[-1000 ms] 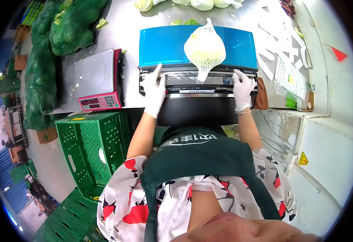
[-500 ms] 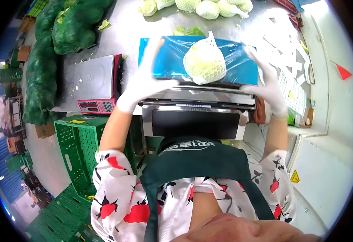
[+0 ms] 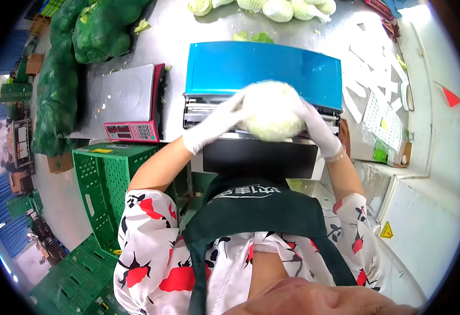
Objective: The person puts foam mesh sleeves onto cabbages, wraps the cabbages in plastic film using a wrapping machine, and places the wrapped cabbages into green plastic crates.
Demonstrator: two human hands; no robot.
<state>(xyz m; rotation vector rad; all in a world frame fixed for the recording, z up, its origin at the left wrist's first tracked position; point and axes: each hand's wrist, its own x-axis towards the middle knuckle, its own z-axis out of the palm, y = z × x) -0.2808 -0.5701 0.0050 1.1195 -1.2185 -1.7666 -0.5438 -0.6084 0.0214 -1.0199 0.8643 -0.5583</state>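
Clasping the cabbage (image 3: 273, 113) between them, left hand (image 3: 217, 124) and right hand (image 3: 320, 130) on opposite sides.

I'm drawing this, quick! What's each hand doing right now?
Left hand: holding the cabbage at one side, fingers curved.
Right hand: holding the same cabbage at the other side.

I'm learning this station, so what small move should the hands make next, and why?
Probably roll the cabbage slightly between the left hand and right hand: they cup it from opposite sides, and its underside is hidden from view.
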